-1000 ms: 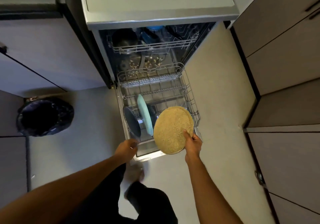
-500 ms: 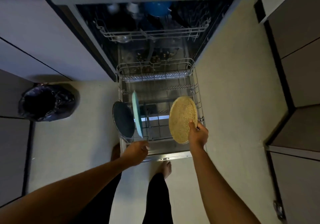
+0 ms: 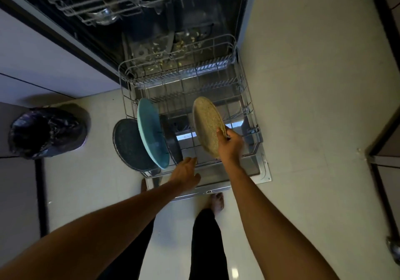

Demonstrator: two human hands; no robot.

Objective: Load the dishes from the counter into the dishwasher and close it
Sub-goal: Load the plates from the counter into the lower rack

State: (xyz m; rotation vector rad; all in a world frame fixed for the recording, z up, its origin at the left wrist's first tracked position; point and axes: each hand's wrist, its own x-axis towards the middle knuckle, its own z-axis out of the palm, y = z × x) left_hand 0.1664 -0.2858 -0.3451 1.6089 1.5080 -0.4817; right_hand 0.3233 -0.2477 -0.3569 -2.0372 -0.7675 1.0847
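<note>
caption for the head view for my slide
Right hand holds a tan plate on edge at the lower rack, apart from a teal plate; left hand open near the rack's front.

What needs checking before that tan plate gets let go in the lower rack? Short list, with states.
1. Grip: right hand pinches the tan plate near its lower edge. Ok.
2. Position: plate stands on edge, tilted, over the lower rack. Ok.
3. Rack pulled out of the dishwasher. Ok.
4. Clearance: open gap between the tan plate and the teal plate, no contact. Ok.
5. Left hand: open at the rack's front edge, beside the plate's path rather than under it. Ok.
6. Plate's bottom edge seated in a rack slot: cannot tell.
</note>
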